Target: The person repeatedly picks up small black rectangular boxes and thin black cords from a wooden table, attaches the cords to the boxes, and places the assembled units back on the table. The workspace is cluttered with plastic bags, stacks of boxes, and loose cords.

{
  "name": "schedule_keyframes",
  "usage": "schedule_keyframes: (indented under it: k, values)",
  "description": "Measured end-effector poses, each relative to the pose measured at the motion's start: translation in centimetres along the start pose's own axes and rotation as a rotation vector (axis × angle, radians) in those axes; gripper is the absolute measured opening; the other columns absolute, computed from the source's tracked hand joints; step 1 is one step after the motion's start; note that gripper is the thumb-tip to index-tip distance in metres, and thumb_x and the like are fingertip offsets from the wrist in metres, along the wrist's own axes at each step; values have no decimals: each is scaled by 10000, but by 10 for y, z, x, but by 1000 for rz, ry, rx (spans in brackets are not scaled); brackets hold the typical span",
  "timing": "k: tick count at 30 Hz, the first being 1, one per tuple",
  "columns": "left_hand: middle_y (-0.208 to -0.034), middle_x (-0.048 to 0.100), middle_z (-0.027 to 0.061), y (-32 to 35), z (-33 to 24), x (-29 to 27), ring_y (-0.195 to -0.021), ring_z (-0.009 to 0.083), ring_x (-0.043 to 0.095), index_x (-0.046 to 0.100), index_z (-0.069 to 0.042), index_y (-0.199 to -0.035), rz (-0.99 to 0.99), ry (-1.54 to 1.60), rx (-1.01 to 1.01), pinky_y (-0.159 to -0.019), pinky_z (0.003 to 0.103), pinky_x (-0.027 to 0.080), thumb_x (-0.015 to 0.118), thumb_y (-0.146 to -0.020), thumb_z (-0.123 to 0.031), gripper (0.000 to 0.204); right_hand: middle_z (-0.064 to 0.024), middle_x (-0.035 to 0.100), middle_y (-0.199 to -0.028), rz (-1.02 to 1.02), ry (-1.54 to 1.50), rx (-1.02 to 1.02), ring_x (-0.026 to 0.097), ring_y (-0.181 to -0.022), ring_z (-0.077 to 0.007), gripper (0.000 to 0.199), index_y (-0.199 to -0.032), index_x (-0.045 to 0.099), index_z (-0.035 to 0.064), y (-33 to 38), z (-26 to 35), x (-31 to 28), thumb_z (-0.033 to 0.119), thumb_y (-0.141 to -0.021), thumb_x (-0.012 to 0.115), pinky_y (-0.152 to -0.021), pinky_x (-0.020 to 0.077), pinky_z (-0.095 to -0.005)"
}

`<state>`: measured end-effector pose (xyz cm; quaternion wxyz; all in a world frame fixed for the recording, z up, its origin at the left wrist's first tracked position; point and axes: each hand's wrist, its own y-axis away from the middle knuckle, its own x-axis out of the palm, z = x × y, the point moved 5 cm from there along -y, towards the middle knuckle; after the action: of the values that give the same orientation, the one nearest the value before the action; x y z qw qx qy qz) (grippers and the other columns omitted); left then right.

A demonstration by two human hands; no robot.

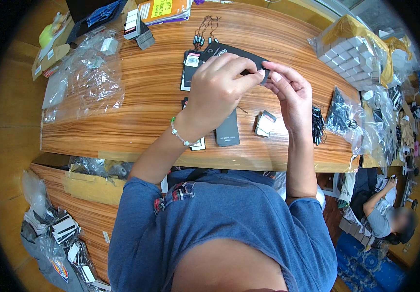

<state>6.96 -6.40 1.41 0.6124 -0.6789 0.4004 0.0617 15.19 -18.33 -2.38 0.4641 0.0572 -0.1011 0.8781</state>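
A long black hang tag (238, 51) is held above the table. My left hand (222, 85) is closed over its near edge, thumb and forefinger pinching close to its right end. At that same end, the thumb and fingertips of my right hand (291, 90) close on the tag's corner; anything smaller between the fingertips is hidden. Under my left hand lie tags with a white barcode label (192, 59), and a dark grey tag (227, 130) lies nearer me. A small stack of white cards (266, 123) sits left of my right forearm.
Black looped strings (205, 35) lie beyond the tags, and a bundle of black cords (318, 125) is at right. Clear plastic bags (90, 73) cover the left side. Small white boxes (348, 53) are stacked far right. Another person (382, 219) sits at lower right.
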Motion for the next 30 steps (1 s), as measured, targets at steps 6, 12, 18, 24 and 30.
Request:
schedule_keyframes:
  k: [6,12,18,24,30]
  values:
    - [-779,606,6,3,-1,8,-782,183,581,675,-104,-808,-23,-18,149,-689,343,464,622,-662,-108,156,-18,590,-805,83,-268,136,546,-751,-77,90,-876,591,17,-6,-14,-4,99,-840,588,-709,433,-209]
    - [-773,615,10,4,0,12,-808,180,591,668,-103,-779,-13,17,261,-736,343,476,621,-658,-119,130,11,560,-809,100,-75,191,471,-748,-59,90,-849,586,43,-9,-31,-12,133,-851,577,-706,377,-207]
    - [-833,640,27,7,17,18,-772,181,619,670,-76,-818,136,230,54,-718,284,502,639,-701,-81,122,-23,580,-840,-184,10,-112,468,-718,-61,104,-852,579,40,-21,0,-28,135,-875,544,-666,380,-200]
    - [-920,648,80,19,33,32,-803,148,639,633,-46,-991,24,686,-466,-695,241,520,611,-774,10,226,-114,591,-811,-63,-423,-278,500,-632,-108,117,-976,507,28,-35,21,-38,109,-892,513,-615,442,-235]
    - [-920,622,81,27,38,43,-844,139,621,595,-5,-1037,66,925,-605,-754,228,509,609,-784,20,255,-129,616,-834,-74,-339,-292,571,-719,-150,186,-1037,518,-2,-32,37,-26,50,-860,538,-722,489,-265]
